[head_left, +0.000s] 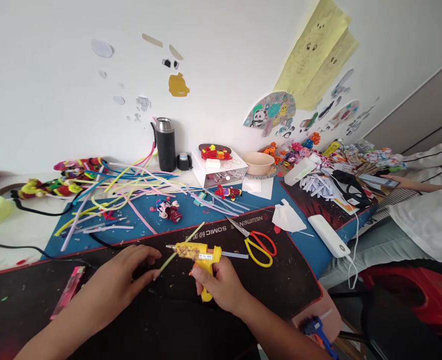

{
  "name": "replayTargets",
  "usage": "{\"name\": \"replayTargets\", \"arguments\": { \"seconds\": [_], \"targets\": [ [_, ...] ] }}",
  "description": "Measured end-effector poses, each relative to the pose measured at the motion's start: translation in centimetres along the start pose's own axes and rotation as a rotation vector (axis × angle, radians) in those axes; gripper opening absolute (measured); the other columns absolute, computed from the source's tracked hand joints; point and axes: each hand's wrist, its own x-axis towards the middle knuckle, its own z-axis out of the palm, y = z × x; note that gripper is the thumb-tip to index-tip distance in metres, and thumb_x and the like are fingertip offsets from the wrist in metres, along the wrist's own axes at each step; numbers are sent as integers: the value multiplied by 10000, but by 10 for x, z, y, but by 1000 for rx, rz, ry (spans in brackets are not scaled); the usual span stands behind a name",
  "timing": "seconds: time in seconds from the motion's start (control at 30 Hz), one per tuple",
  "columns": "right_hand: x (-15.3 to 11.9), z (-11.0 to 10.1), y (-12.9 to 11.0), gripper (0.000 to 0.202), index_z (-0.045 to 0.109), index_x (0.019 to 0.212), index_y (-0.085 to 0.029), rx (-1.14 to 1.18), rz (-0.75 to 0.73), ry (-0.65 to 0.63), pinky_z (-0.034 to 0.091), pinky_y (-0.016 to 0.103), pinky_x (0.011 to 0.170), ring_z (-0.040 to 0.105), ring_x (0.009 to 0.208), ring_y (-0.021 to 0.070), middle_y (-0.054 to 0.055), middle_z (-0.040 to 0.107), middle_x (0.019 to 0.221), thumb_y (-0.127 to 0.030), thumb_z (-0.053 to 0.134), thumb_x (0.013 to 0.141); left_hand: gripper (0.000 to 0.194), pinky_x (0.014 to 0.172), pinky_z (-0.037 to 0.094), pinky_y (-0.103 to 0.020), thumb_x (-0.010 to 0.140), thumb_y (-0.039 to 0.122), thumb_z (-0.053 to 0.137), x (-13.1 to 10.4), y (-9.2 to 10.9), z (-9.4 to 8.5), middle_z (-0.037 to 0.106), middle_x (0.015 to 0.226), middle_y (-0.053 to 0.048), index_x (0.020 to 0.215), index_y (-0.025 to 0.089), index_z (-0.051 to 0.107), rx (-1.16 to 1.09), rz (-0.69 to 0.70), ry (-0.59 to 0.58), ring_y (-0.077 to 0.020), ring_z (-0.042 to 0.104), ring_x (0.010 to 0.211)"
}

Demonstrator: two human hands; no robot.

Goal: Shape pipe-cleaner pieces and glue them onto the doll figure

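Note:
My right hand [221,282] is wrapped round the handle of a yellow hot glue gun [194,251], its nozzle pointing left. A pale glue stick [235,255] pokes out of the gun's back end. At its lower end, a light green pipe cleaner [167,262] is held at the fingertips of my left hand [134,267]; it slants up to the right past the gun. Scissors [256,242] with yellow and red handles lie right of the gun. Just beyond is a small figure [167,209] made of pipe cleaners.
Many coloured pipe cleaners [130,182] spread over the blue mat at the back left. A black flask [165,145], a white box [221,170] and a beige bowl [258,162] stand by the wall. At right are a white power bank [328,235] and another person's hand [399,181] with a phone.

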Motion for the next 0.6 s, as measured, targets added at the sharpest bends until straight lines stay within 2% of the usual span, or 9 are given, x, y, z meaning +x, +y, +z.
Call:
{"name": "replayTargets", "arguments": {
  "seconds": [0.13,0.27,0.37,0.43,0.53,0.6],
  "targets": [
    [0,0,-1,685,675,762,-193,31,6,0,440,257,607,557,580,132,0,634,614,-850,688,956,261,964,649,-412,965,461,626,7,12,5,864,1123,-73,1063,303,809,44,-17,-39,-317,821,1072],
    [-1,-1,0,651,682,793,-192,67,12,10,437,256,596,557,572,131,-3,632,615,-819,702,968,293,849,621,-393,1003,436,523,20,22,12,841,990,-76,890,300,757,90,-19,-115,-302,805,937],
    [-2,-1,0,650,693,821,-187,86,4,16,433,255,587,555,566,130,-6,627,613,-822,708,961,323,789,595,-388,1012,445,499,32,23,14,821,916,-82,836,295,724,138,-23,-146,-301,791,857],
    [-1,0,-1,668,685,800,-187,90,-5,18,440,255,594,557,566,130,-4,624,607,-837,704,952,344,813,594,-394,1026,456,483,37,21,14,829,916,-93,866,289,737,151,-33,-135,-313,796,861],
    [-1,0,-4,692,673,788,-192,103,11,10,443,254,592,557,562,129,-2,623,610,-868,698,931,379,899,593,-396,1061,489,461,39,15,13,870,1042,-103,1012,286,778,127,-46,-99,-321,816,959],
    [-2,0,-6,699,668,788,-196,105,21,-3,442,254,583,554,557,130,-2,623,610,-882,692,921,367,884,592,-396,1047,549,505,34,14,12,874,1081,-103,1035,293,767,159,-58,-91,-327,816,983]
  ]
}}
